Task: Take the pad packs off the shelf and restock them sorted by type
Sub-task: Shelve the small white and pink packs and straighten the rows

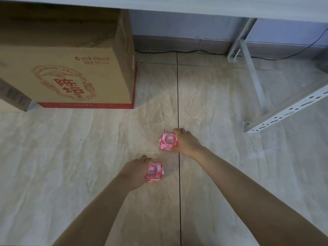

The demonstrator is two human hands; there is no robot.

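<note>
Two small pink pad packs sit low over the tiled floor in the head view. My right hand (pixel 186 142) grips the farther pink pack (pixel 167 141) from its right side, fingers curled over the top edge. My left hand (pixel 135 170) grips the nearer pink pack (pixel 155 172) from its left side. Both packs look alike, pink with a round white label. I cannot tell whether they touch the floor or hang just above it.
A large cardboard box (pixel 71 71) with red print stands on the floor at the back left. White slotted shelf uprights (pixel 284 112) and a slanted brace (pixel 252 71) rise at the right. A shelf board (pixel 195 6) spans the top. A black cable (pixel 266 58) runs along the wall.
</note>
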